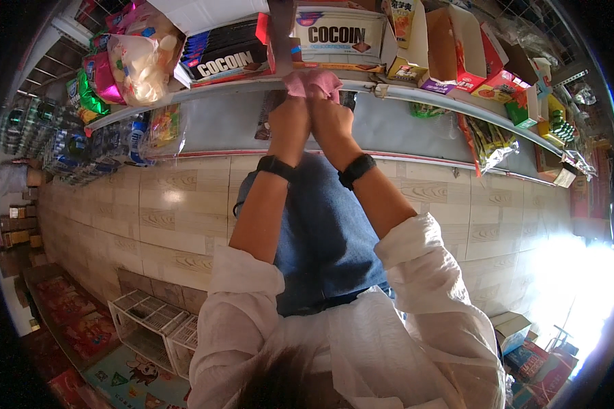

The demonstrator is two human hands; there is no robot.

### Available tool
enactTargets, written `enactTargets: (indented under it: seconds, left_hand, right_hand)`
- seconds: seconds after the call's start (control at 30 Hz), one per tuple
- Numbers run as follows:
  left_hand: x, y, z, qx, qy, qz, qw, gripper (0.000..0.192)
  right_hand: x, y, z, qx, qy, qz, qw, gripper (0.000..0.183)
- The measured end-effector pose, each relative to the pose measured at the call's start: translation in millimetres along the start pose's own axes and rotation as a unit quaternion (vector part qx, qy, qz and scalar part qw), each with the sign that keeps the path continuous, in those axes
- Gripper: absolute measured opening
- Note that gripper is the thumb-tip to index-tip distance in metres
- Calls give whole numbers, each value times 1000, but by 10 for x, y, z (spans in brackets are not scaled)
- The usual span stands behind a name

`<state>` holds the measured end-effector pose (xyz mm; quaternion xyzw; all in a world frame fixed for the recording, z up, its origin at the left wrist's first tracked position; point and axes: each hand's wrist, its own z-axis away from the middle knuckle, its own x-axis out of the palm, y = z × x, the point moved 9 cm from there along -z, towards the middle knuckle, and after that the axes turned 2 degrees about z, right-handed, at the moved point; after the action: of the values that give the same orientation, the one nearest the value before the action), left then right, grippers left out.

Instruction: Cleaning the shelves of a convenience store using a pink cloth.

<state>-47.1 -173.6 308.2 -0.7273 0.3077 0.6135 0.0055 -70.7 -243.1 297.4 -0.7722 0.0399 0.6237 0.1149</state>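
My left hand (290,120) and my right hand (332,116) are side by side, nearly touching, at the front edge of a shop shelf (225,93). Both are closed on one pink cloth (312,83), which is bunched over the shelf's edge. Behind it, between two snack boxes, runs a dark upright strip. Left of the cloth stands a box of dark COCOIN packets (230,59); right of it is a box with a white COCOIN packet (340,36). My fingertips are partly hidden by my hands and the cloth.
Candy bags (140,69) fill the shelf's left part. Open cardboard boxes (455,46) line the right. A lower grey shelf (389,125) holds snack packets (488,145); wrapped bottles (77,145) stand at the left. White plastic baskets (148,324) are on the floor behind me at the left.
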Motion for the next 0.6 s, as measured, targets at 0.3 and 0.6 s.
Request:
enactTargets:
  seconds: [0.3,0.6]
  left_hand:
    - [-24,13,5,-5,10,12,1000,16]
    - [94,-10,-27,17,-10,6,1000,19]
  right_hand:
    - [-40,13,19,-10,33,-18,999,26]
    - [40,41,-5,17,19,17,1000,33]
